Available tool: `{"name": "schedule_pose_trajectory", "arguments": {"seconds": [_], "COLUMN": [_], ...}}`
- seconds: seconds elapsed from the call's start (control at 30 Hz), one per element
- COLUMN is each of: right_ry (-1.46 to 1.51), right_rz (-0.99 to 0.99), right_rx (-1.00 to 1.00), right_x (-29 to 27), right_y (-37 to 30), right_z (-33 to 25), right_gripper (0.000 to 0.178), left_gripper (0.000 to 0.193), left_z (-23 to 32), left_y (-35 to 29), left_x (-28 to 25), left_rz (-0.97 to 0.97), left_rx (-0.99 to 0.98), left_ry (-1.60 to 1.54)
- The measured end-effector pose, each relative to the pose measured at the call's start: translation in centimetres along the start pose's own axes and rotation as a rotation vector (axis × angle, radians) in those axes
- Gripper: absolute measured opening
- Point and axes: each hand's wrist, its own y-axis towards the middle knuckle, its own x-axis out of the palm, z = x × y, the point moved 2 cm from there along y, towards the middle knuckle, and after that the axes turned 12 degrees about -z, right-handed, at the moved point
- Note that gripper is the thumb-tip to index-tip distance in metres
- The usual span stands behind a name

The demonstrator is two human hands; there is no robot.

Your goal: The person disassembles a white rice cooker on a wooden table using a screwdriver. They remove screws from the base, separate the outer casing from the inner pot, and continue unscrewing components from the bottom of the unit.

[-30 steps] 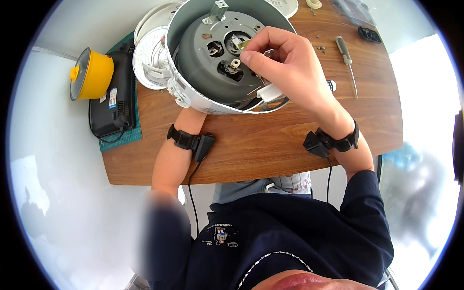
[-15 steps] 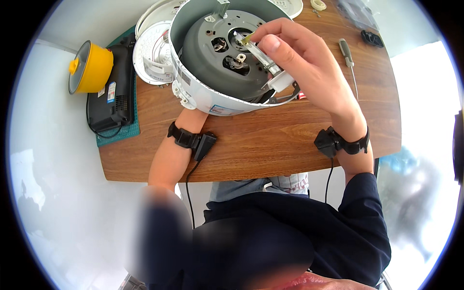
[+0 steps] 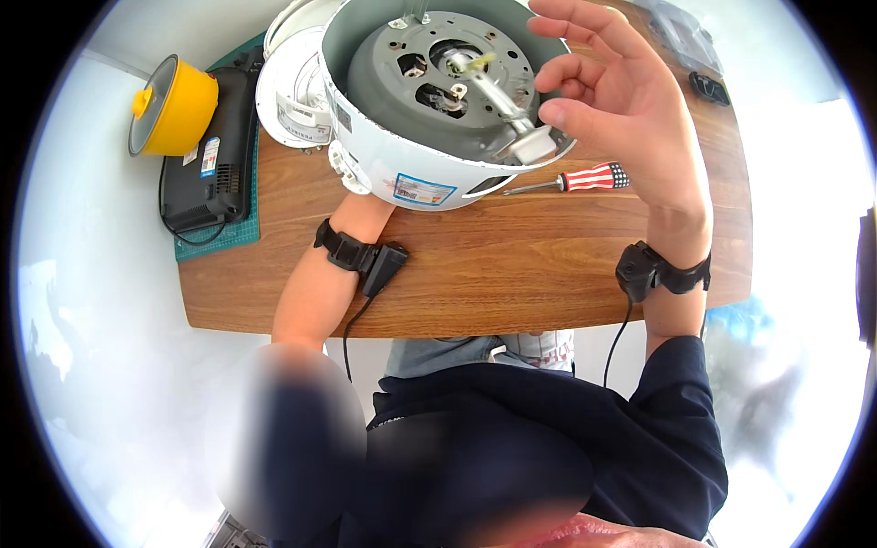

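Note:
A white rice cooker shell (image 3: 375, 151) stands tilted on the table with its open bottom facing up. Inside it shows the dark grey heating plate underside (image 3: 406, 82), with holes and metal contacts. A metal lever (image 3: 498, 99) with a white plastic tab (image 3: 533, 144) reaches from the centre to the near right rim. My right hand (image 3: 607, 96) hovers just right of the lever, fingers apart and holding nothing. My left hand reaches beneath the shell's near left side. Only its wrist (image 3: 363, 217) shows, and its fingers are hidden.
A screwdriver with a striped handle (image 3: 594, 177) lies right of the shell. Behind the shell's left side is a white round base cover (image 3: 279, 110). A black appliance (image 3: 206, 187) and a yellow pot (image 3: 183, 110) sit at the left; a clear bag (image 3: 681, 36) lies far right.
My right hand has let go of the metal lever and drawn up and right, fingers spreading. The shell has shifted slightly, and the striped screwdriver has come into fuller view.

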Motion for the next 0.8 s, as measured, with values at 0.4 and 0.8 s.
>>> {"name": "schedule_pose_trajectory", "arguments": {"seconds": [0.4, 0.8], "right_ry": [-1.123, -1.443], "right_rz": [-0.247, -0.092], "right_rx": [-0.408, -0.419], "right_x": [1.5, 2.5], "right_y": [-1.6, -1.2], "right_z": [-0.6, 0.6], "right_gripper": [0.049, 0.024], "left_gripper": [0.066, 0.066], "left_z": [-0.3, -0.6], "left_y": [0.0, 0.0], "left_x": [0.1, 0.3], "left_rz": [0.016, 0.024], "left_rx": [0.006, 0.013], "left_ry": [0.03, 0.079]}}
